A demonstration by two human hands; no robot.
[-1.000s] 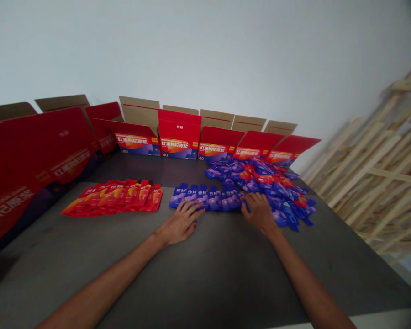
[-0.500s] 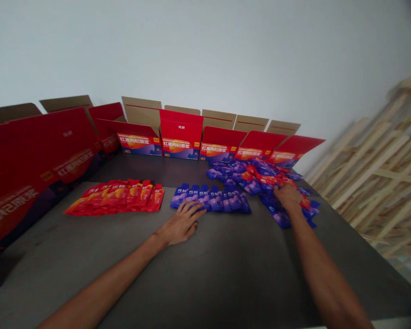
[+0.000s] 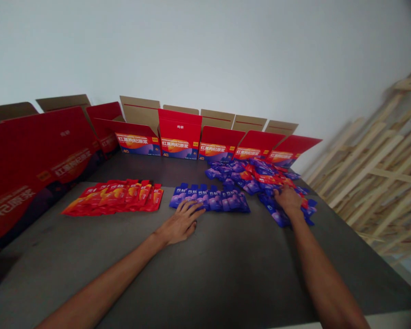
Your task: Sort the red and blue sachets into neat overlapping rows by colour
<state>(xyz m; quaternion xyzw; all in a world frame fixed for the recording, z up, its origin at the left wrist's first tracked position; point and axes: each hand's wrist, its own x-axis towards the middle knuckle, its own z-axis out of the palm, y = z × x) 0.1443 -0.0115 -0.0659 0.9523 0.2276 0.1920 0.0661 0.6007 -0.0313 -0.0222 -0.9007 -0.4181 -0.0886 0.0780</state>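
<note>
My left hand lies with its fingers spread, the fingertips on the lower edge of an overlapping row of purple sachets. To the left of that row is a fanned stack of red sachets. My right hand reaches into a loose pile of mixed purple and red sachets at the right. Its fingers point down among the sachets, and their tips are hidden, so any grip there is unclear.
Open red cartons stand along the back of the dark table. Larger red boxes line the left side. Wooden slats lean beyond the table's right edge, and a pale wall rises behind.
The view has shifted very slightly. My right hand has moved a little down within the pile; my left hand rests on the same spot of the purple row.
</note>
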